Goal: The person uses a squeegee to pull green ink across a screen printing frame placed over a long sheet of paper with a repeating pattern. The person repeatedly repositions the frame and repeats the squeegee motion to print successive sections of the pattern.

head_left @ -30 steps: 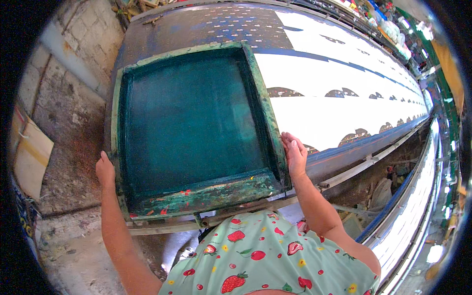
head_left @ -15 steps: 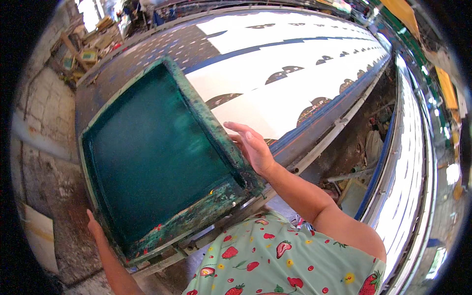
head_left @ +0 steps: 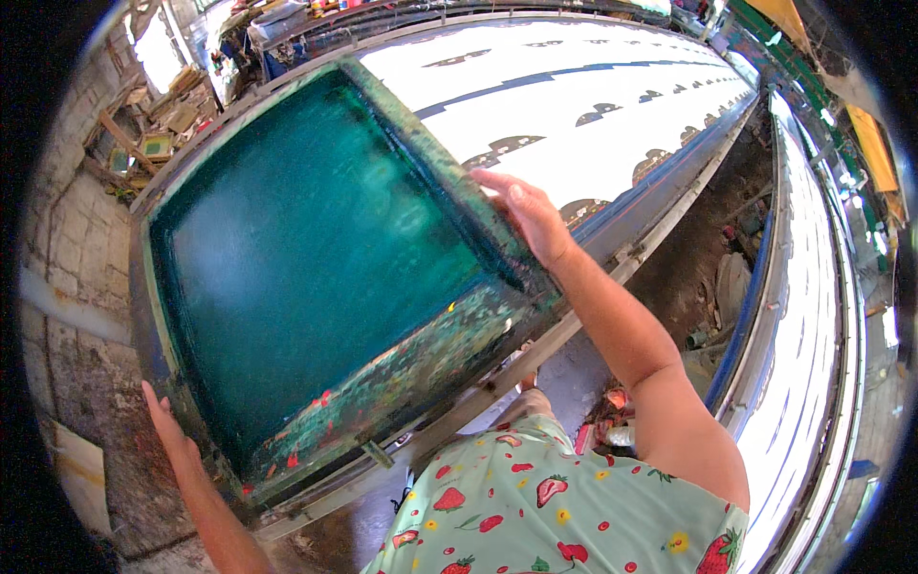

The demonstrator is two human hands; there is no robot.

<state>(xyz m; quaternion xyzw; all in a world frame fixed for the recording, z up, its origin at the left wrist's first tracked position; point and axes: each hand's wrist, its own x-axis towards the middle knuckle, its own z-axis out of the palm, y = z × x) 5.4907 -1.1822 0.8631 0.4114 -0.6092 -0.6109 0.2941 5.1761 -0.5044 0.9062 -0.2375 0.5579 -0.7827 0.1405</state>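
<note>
A square screen frame [head_left: 426, 143], its wooden border stained green and flecked with red and yellow, holds a dark teal mesh [head_left: 316, 268] and lies tilted across a long printing table [head_left: 669, 134]. The fingers of my right hand [head_left: 535, 215] are stretched out along the frame's right side, touching it. My left hand [head_left: 170, 426] is at the lower left side, fingers extended beside the wood. White sheets [head_left: 535, 105] with rows of dark half-round shapes cover the table beyond.
A metal rail [head_left: 660, 230] edges the table. A second long white table [head_left: 794, 335] runs at my right, with clutter [head_left: 717, 287] between. A block wall [head_left: 67, 249] stands left, a pale board [head_left: 76, 478] below it, and piled wood [head_left: 158, 143] at the back left.
My view has swung round, so the frame appears angled. The frame has shifted along the table, now hiding the dark speckled section. The fingers of my left hand look straighter.
</note>
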